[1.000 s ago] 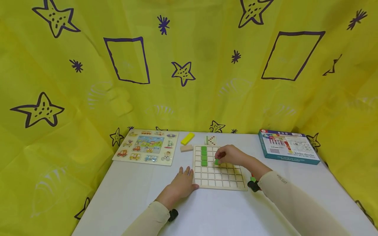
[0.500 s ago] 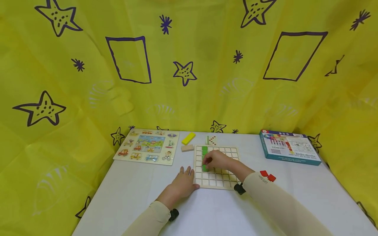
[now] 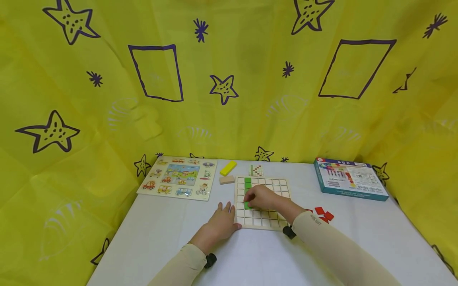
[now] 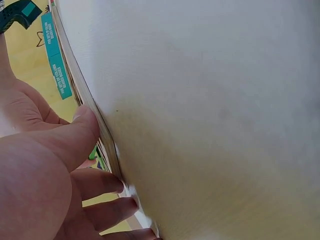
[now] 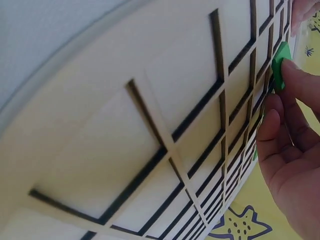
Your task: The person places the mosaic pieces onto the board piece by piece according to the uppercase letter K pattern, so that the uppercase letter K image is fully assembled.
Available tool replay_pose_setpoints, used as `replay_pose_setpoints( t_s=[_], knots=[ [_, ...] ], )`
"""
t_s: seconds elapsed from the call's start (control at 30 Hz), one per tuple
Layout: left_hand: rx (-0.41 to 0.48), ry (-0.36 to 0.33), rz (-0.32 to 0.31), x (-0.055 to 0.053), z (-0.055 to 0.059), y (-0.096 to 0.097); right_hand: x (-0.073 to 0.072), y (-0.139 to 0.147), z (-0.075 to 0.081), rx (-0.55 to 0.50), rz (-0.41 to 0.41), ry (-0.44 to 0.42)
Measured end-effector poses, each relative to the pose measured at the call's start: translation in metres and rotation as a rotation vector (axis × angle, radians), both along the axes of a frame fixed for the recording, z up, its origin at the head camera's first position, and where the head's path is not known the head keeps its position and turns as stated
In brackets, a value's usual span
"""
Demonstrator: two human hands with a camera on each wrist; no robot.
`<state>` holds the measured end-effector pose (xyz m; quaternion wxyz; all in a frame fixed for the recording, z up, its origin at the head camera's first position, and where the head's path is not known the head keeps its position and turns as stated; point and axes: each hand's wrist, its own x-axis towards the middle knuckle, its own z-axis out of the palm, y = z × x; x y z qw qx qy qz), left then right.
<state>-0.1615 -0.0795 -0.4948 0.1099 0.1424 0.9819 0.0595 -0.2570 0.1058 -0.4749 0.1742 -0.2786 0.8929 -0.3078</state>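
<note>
My right hand [image 3: 262, 197] pinches a small green square tile [image 5: 281, 66] between thumb and fingers. The tile is tilted against the wooden grid board [image 3: 257, 221] in the right wrist view, at the lower end of a column of green tiles [image 3: 248, 180]. Part of that column is hidden behind the fingers. My left hand [image 3: 221, 223] rests at the board's lower left, its fingers extended along the left edge and its thumb at the near corner. In the left wrist view the thumb [image 4: 86, 122] touches the board's edge.
Several red tiles [image 3: 319, 211] lie right of the board, partly behind the right sleeve. Behind the board are a pattern card [image 3: 256, 170], a yellow block [image 3: 228, 168] and a plain wooden block [image 3: 227, 180]. A picture puzzle [image 3: 177, 178] lies left, a box [image 3: 350, 178] right.
My right hand has carried the green tile left from mid-board to the green column and now lowers slightly there. More red tiles show beside the sleeve. The left hand stays put.
</note>
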Motion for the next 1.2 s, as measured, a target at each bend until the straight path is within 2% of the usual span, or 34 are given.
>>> replay_pose_setpoints(
  t_s=[0.23, 0.53, 0.73, 1.03, 1.2],
  knots=[
    [-0.018, 0.001, -0.003, 0.0, -0.001, 0.001, 0.001, 0.0, -0.006, 0.025, -0.001, 0.018],
    [-0.021, -0.008, 0.001, 0.002, 0.006, 0.001, -0.003, -0.001, -0.012, 0.044, 0.058, 0.091],
    [-0.013, -0.007, -0.002, 0.002, 0.006, 0.0, -0.004, 0.0, -0.016, 0.055, 0.083, 0.124],
    [-0.017, -0.001, -0.019, 0.001, 0.005, 0.0, -0.001, 0.003, -0.009, 0.066, 0.134, 0.189],
    [-0.038, 0.006, -0.029, 0.001, 0.004, 0.0, 0.001, 0.006, -0.01, 0.031, 0.126, 0.172]
  ],
)
